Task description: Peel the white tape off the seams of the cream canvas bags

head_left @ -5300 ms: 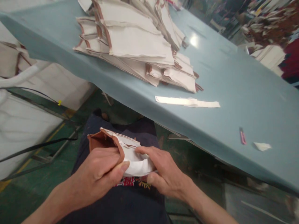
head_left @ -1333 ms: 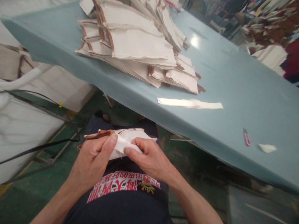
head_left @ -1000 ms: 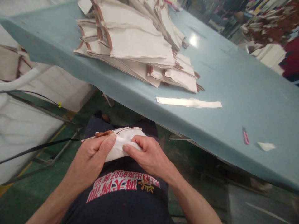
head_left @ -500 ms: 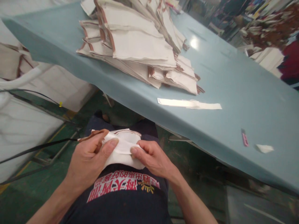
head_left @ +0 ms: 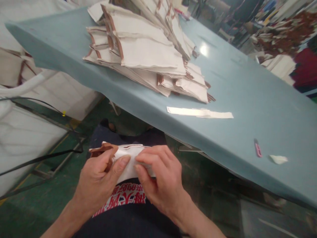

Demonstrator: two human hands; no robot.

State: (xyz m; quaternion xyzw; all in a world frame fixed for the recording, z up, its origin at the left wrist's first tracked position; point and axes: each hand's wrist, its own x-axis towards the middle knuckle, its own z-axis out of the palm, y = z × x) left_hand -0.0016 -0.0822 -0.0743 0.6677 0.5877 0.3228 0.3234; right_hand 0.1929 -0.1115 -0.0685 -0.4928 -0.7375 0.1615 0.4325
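Below the near edge of the worktop (head_left: pixel 247 99), over the person's lap, both hands work on one item. At far left, off the worktop, stands a white sack (head_left: pixel 24 138) with a black strap (head_left: pixel 37 158) across it.

1. Left hand (head_left: pixel 99 180): closed in a pinch. The thumb lies on top and the fingers are curled beneath, gripping the brown-trimmed end of the cloth piece (head_left: pixel 126 153).
2. Cloth piece: cream fabric with a brown edge, held clear of the worktop, just above a dark printed T-shirt (head_left: pixel 123 200). Its long axis runs left to right across the lap, with the brown end at the left hand and the cream end under the right hand. It lies directly between the two hands and touches both; neither hand is nearer.
3. Right hand (head_left: pixel 158 180): fingers pressed together and curled down over the cream end, with the thumb tip just beside the left thumb. It pinches the fabric; the far end of the piece is hidden beneath it.

On the worktop, well apart from the hands:
- A stack of cloth pieces (head_left: pixel 148 56), cream with brown trim, lies fanned out toward the far left corner.
- A white strip (head_left: pixel 199 112) lies flat near the near edge, just in front of the stack.
- A small pink object (head_left: pixel 257 147), too small to identify, lies close to the near edge, further right.
- A white scrap (head_left: pixel 278 159) lies just beside it, to its right.
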